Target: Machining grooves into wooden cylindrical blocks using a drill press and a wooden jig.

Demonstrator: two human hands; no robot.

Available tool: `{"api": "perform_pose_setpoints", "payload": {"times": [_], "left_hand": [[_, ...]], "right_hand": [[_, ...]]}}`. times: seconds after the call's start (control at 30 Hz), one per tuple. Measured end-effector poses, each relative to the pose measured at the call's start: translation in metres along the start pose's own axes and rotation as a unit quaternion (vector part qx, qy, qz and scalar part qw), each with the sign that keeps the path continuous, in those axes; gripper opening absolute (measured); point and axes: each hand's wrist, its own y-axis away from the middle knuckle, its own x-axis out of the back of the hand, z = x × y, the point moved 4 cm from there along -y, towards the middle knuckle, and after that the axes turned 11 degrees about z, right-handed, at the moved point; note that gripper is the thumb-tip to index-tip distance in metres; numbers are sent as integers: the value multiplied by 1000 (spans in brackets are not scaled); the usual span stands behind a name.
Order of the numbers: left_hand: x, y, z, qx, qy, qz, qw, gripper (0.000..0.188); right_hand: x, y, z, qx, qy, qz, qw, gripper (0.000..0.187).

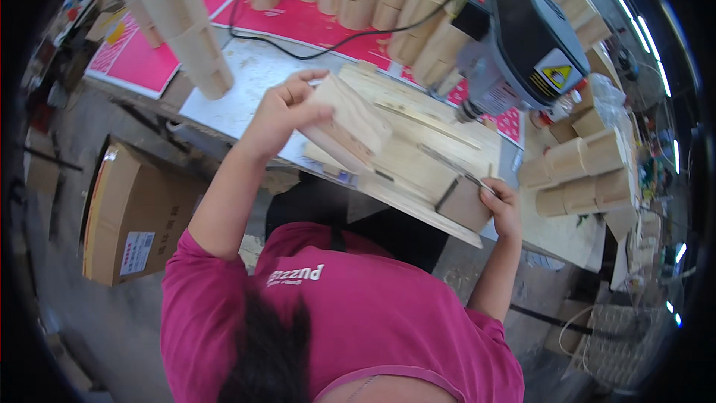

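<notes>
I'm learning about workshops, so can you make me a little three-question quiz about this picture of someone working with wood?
1. True or false: the left hand holds a wooden block above the plywood board.
2. What does the right hand touch? A) the cardboard box B) a small block at the board's edge C) the black cable
3. Fill in: the grey drill press stands over the board, with stacks of wooden ______ around it.

Key: 1 true; 2 B; 3 cylinders.
</notes>
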Motion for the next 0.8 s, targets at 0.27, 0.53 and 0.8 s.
{"api": "perform_pose_setpoints", "payload": {"times": [0.27,0.53,0.8], "left_hand": [[67,6,33,248,262,205,910,47],[131,-33,153,9,48,281,958,48],[160,-106,231,-262,-491,373,742,59]], "right_hand": [[-45,-3,35,-40,-67,-67,995,21],[-49,-4,40,-31,-73,-90,993,17],[-49,-2,40,-32,-101,-84,991,15]]}}
